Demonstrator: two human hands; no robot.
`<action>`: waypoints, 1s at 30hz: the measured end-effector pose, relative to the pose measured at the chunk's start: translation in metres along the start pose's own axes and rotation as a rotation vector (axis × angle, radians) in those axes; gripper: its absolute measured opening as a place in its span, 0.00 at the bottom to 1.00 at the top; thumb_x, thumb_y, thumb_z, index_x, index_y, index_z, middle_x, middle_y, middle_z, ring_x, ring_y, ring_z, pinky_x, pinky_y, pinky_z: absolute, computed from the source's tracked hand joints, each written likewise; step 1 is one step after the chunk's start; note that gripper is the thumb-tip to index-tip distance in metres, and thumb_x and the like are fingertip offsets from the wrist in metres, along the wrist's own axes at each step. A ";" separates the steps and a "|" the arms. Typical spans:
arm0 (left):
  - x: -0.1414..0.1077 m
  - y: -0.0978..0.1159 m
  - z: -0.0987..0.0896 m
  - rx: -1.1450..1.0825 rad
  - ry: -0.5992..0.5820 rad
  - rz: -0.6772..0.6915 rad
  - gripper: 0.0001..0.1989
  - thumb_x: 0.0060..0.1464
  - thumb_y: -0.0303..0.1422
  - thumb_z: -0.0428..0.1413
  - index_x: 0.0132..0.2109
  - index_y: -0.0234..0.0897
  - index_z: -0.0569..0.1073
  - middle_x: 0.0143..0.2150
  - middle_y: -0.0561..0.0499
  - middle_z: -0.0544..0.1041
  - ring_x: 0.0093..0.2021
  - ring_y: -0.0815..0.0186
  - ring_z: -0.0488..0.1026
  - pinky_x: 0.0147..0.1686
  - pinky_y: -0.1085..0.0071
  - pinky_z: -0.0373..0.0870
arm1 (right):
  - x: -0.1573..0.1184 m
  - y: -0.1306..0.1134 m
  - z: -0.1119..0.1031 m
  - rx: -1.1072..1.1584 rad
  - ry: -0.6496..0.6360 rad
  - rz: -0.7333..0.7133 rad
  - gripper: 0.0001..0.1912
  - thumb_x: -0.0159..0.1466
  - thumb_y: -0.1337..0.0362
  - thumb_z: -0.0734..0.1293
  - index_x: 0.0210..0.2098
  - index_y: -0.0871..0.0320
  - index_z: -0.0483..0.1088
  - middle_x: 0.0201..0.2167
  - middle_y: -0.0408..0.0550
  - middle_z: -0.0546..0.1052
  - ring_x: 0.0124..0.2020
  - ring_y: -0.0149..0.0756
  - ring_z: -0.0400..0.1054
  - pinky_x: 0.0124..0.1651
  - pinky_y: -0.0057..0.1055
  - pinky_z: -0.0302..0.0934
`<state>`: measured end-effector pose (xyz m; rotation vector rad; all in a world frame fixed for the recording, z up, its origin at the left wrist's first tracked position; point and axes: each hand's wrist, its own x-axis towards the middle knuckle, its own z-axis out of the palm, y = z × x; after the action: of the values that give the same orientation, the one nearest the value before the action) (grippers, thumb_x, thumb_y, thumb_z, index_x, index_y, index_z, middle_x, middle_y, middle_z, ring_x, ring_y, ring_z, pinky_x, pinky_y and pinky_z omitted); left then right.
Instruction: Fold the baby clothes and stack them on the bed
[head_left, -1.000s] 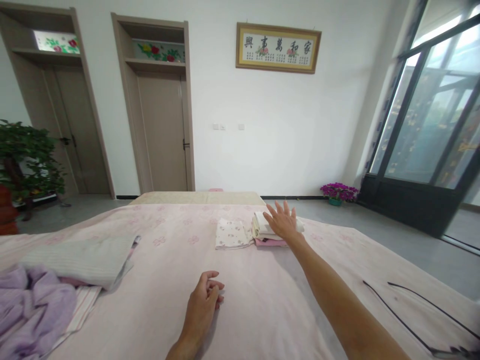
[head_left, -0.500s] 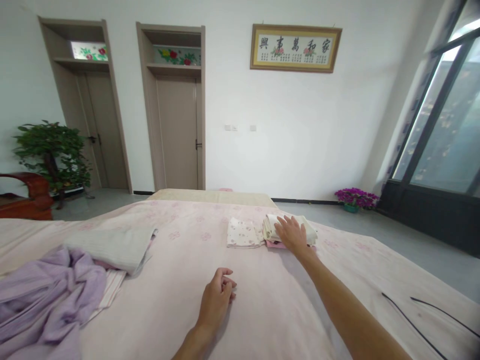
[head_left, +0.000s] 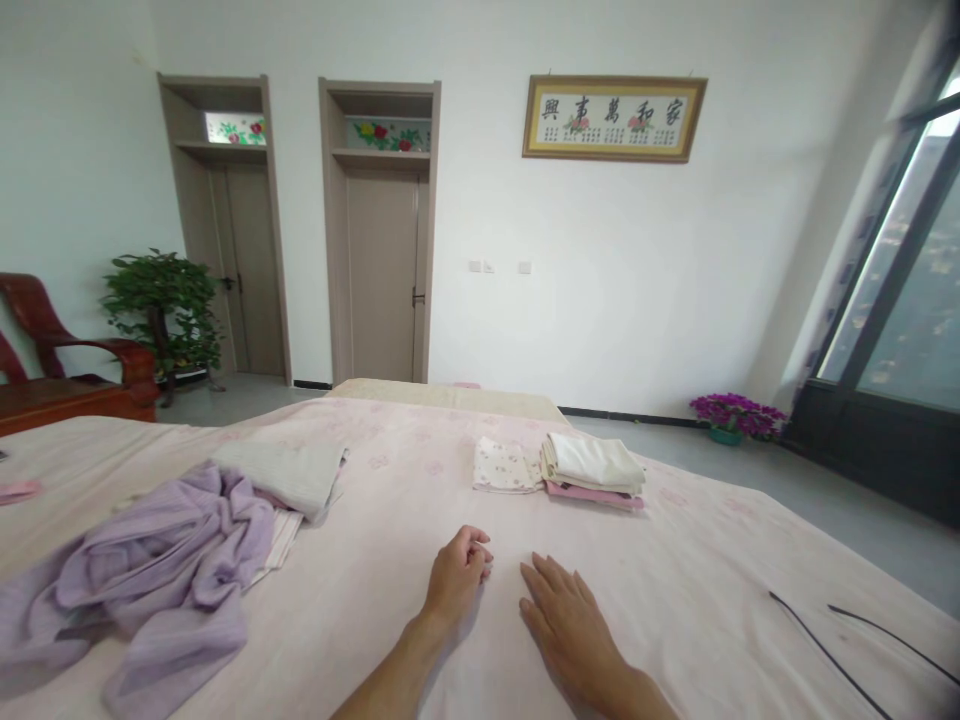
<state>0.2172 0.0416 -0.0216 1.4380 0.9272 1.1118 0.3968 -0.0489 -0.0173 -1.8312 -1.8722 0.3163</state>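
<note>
My left hand (head_left: 459, 577) rests on the pink flowered bedspread (head_left: 360, 620) near the middle, its fingers curled in and nothing visible in them. To its right, my right hand (head_left: 566, 618) lies palm down on the cover, fingers stretched out, holding nothing. Beyond my hands is a folded stack of cream cloth (head_left: 596, 460) on top of pink cloth (head_left: 592, 496). A flat white patterned cloth (head_left: 506, 468) touches the stack's left side. At the left lie a rumpled purple cloth (head_left: 172, 560) and a pale striped cloth (head_left: 289, 470).
Two thin dark cords or strips (head_left: 825, 650) lie at the right. Behind the bed stand a wooden chair (head_left: 97, 385), a green plant (head_left: 161, 310) and a pot of purple flowers (head_left: 735, 412). A small pink item (head_left: 21, 491) lies at the far left.
My right hand has come off the cream stack and back toward me, onto the bedspread beside my left hand. The view has turned left. My left hand stays curled in much the same place.
</note>
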 end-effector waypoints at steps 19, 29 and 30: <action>-0.025 0.002 -0.037 0.298 -0.074 0.034 0.10 0.49 0.26 0.51 0.38 0.35 0.74 0.34 0.48 0.79 0.33 0.67 0.75 0.33 0.73 0.68 | -0.005 -0.002 0.009 -0.397 0.100 -0.071 0.26 0.68 0.56 0.51 0.61 0.56 0.65 0.63 0.49 0.65 0.64 0.43 0.56 0.66 0.47 0.45; -0.032 0.077 -0.192 0.519 0.312 0.113 0.13 0.55 0.39 0.50 0.41 0.39 0.74 0.37 0.49 0.79 0.39 0.61 0.75 0.40 0.69 0.67 | -0.005 0.006 0.012 -0.391 0.144 -0.102 0.26 0.68 0.55 0.52 0.59 0.56 0.66 0.62 0.49 0.66 0.63 0.44 0.58 0.66 0.48 0.47; -0.036 0.088 -0.215 0.559 0.382 0.127 0.13 0.55 0.39 0.50 0.43 0.39 0.73 0.41 0.48 0.78 0.44 0.59 0.74 0.44 0.66 0.66 | -0.005 0.007 0.013 -0.391 0.151 -0.107 0.26 0.67 0.55 0.52 0.59 0.56 0.67 0.62 0.49 0.66 0.63 0.44 0.58 0.66 0.48 0.48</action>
<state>-0.0012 0.0517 0.0640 1.7798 1.5221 1.3120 0.3962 -0.0506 -0.0323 -1.9236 -2.0190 -0.2372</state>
